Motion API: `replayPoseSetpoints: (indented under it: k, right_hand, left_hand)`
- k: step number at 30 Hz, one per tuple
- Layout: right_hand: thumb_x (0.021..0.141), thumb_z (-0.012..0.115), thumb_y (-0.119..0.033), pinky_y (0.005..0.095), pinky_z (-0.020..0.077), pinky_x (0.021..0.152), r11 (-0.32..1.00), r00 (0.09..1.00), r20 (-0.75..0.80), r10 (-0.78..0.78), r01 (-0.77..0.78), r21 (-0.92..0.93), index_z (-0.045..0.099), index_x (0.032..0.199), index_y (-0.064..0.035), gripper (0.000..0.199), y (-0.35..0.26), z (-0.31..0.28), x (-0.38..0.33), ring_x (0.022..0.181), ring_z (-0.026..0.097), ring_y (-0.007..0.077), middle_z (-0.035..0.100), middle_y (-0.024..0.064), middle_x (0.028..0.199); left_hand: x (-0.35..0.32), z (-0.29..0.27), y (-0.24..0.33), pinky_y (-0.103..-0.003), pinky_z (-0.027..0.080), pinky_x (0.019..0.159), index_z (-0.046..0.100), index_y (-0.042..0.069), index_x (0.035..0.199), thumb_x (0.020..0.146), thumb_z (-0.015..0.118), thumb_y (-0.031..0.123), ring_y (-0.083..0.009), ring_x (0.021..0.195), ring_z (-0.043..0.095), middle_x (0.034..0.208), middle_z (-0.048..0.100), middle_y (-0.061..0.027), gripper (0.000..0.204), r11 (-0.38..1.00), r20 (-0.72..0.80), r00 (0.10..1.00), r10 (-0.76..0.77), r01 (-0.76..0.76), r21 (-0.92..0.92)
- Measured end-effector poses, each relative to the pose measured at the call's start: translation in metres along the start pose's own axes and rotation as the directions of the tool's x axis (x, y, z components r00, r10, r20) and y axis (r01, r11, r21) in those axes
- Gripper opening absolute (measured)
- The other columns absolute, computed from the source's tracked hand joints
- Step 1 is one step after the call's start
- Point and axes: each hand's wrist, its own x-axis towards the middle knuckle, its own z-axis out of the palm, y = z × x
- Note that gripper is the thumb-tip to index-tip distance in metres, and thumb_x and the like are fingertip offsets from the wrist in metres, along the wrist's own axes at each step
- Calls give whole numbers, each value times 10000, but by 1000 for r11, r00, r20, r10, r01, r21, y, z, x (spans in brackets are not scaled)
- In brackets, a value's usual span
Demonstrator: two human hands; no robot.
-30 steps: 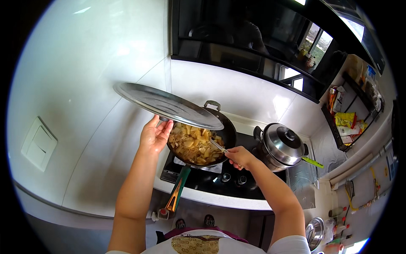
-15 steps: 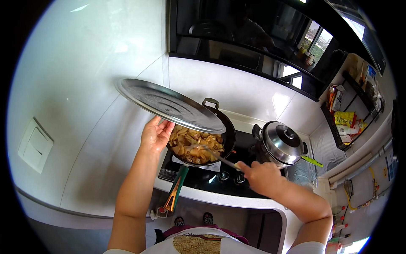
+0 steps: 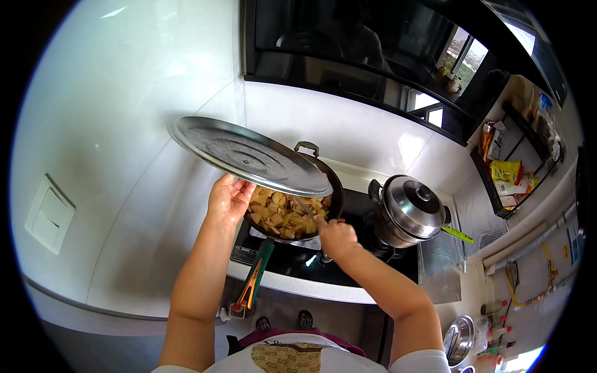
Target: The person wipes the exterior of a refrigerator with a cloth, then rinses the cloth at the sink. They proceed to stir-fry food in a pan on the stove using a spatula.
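Note:
My left hand (image 3: 230, 202) grips a wide, round metal pan lid (image 3: 249, 158) at its near edge. The lid hangs tilted above the left and far part of a dark wok (image 3: 339, 196), covering some of it from sight. Yellow-brown slices of food, which look like potato (image 3: 273, 214), fill the wok. My right hand (image 3: 337, 237) is closed around the handle of a spatula (image 3: 303, 206), whose thin metal shaft slants into the slices. Its far end is hidden by the lid and the food. The wok's long green-and-orange handle (image 3: 256, 276) points toward me, untouched.
A lidded steel pot (image 3: 404, 214) with a bright green handle (image 3: 457, 234) stands right of the wok on the black hob. Overhead is a black range hood (image 3: 348, 68). Packets fill a wall rack (image 3: 491, 186) at right. A metal bowl (image 3: 459, 340) sits lower right.
My right hand has moved left and slightly up, pushing the spatula farther over the wok and shifting the slices. The lid and my left hand stay nearly in place. The metal bowl has come into sight.

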Motion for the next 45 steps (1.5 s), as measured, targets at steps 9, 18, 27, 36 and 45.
replayPoseSetpoints:
  k: [9,18,27,36,45]
  right_hand:
    - [851,525,-109,366,549,637,990,992,114,-59,73,-122,529,1132,-36,290,19,-51,-14,803,672,285,647,149,907]
    - [800,563,-101,403,534,577,967,973,92,-213,224,-123,451,1234,-85,448,14,-49,-42,704,664,292,621,141,846]
    - [891,541,-242,461,518,733,994,986,127,109,-108,-12,490,1229,-100,370,74,-68,-27,824,647,369,646,189,871]
    - [897,535,-249,502,488,785,968,963,149,224,-238,80,490,1122,-51,304,71,-66,1,893,614,430,637,235,907]
    - [898,571,-230,247,336,334,294,747,664,28,-641,709,601,1138,-62,295,72,-35,24,412,449,93,522,30,631]
  left_hand:
    - [-4,-5,4,-335,493,895,551,-30,1022,897,558,124,-207,967,576,1017,600,-116,198,999,-49,998,-31,32,21]
    - [-8,-1,5,-335,500,894,561,-38,1003,872,575,102,-203,937,596,999,617,-123,192,1000,7,1000,2,-2,-21]
    - [-13,4,3,-327,505,888,555,-36,1034,867,577,102,-205,952,602,1015,619,-118,218,999,-23,1000,1,-2,-54]
    - [-10,-4,6,-323,504,893,547,-38,1052,886,579,137,-202,962,598,1015,615,-116,244,998,-46,998,30,-32,-48]
    - [5,-17,10,-329,508,886,541,-19,1062,905,566,164,-207,991,568,1065,582,-132,242,1000,-25,999,20,-20,-3]
